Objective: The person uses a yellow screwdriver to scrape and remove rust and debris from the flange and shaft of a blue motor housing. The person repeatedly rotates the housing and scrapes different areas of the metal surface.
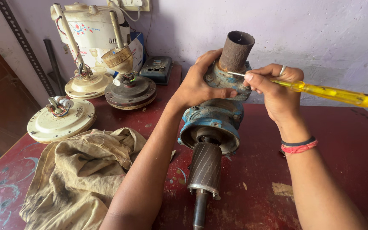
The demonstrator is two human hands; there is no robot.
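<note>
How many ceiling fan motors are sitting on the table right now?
3. One cream fan motor lies at the left edge, another cream one stands behind it by the wall, and a dark fan motor sits right of that. Others may be hidden behind them.

A small repair workshop for fans and motors. A worn, paint-chipped red tabletop (329,140) stands against a rough lilac wall (320,30). At ten o'clock lie three dismantled ceiling fan motors (60,119) with loose wires, beside a cream appliance housing (92,30). At eight o'clock lies a grimy rag (77,174). At centre sits a rusty blue pump motor (214,119), rotor exposed.
</note>
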